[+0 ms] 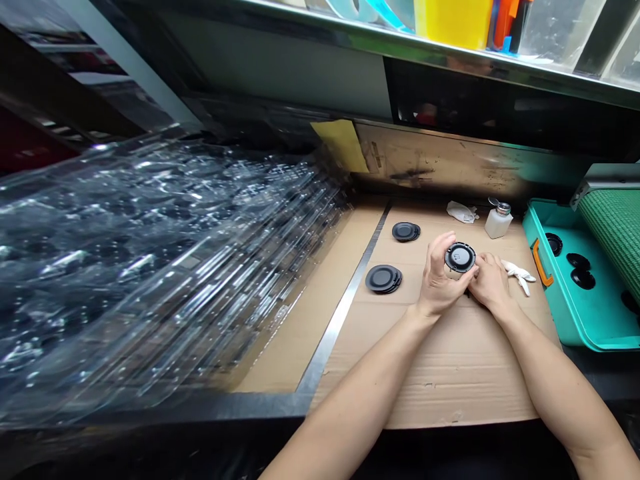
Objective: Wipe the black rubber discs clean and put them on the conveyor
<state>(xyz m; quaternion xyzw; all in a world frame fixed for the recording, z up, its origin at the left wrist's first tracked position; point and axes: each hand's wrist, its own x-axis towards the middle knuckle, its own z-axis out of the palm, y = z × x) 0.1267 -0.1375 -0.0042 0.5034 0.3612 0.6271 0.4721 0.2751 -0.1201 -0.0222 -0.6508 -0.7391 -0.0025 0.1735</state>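
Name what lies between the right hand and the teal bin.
In the head view, what looks like a crumpled white glove lies on the cardboard between the right hand and the teal bin.

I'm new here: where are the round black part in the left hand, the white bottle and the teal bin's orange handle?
Round black part [461, 257]: head view, on its grey centre.
White bottle [498, 223]: head view, on its body.
Orange handle [539, 264]: head view, on its bar.

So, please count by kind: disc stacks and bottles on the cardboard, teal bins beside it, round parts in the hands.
Black disc stacks: 2
White bottle: 1
Teal bin: 1
Round part in left hand: 1
Total: 5
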